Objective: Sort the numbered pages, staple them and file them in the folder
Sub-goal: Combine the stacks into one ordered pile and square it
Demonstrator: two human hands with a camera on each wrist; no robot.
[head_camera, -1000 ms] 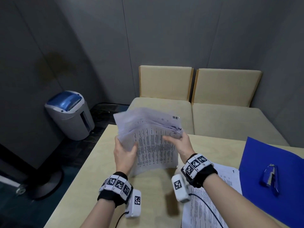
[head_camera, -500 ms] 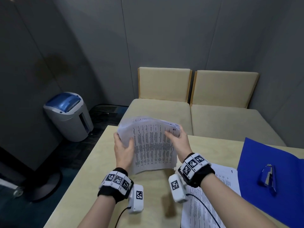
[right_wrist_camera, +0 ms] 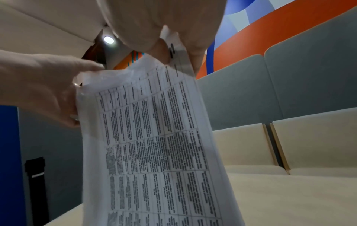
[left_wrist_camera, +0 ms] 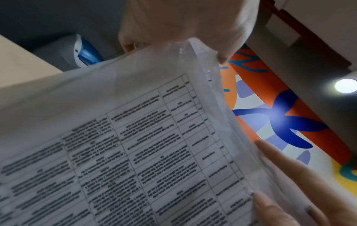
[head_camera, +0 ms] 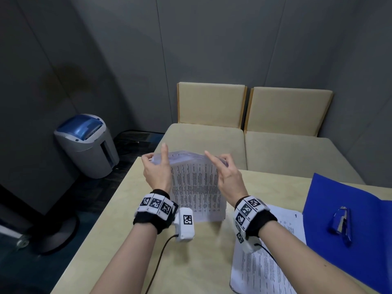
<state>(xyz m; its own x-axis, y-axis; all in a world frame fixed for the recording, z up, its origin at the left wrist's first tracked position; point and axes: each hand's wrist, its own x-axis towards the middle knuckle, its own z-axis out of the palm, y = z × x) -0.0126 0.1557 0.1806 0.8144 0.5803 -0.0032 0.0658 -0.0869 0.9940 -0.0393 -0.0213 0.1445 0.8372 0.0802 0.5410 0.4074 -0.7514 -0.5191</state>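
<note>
Two hands hold a stack of pages (head_camera: 196, 187) upright on the table (head_camera: 118, 219): left hand (head_camera: 156, 169) pinches its top corner, right hand (head_camera: 228, 177) the other. Rightward, a sheet numbered "1" (head_camera: 284, 228), then blue folder (head_camera: 364, 209) carrying a stapler (head_camera: 340, 224).

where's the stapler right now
In the head view the blue metal stapler lies on the open blue folder at the table's right edge, right of the loose printed page.

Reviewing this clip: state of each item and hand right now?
Stack of pages: upright, bottom edge on the table, held at both top corners.
Page 1 sheet: flat on table.
Blue folder: open, flat.
Stapler: lying on folder.
Left hand: gripping stack.
Right hand: gripping stack.
</note>
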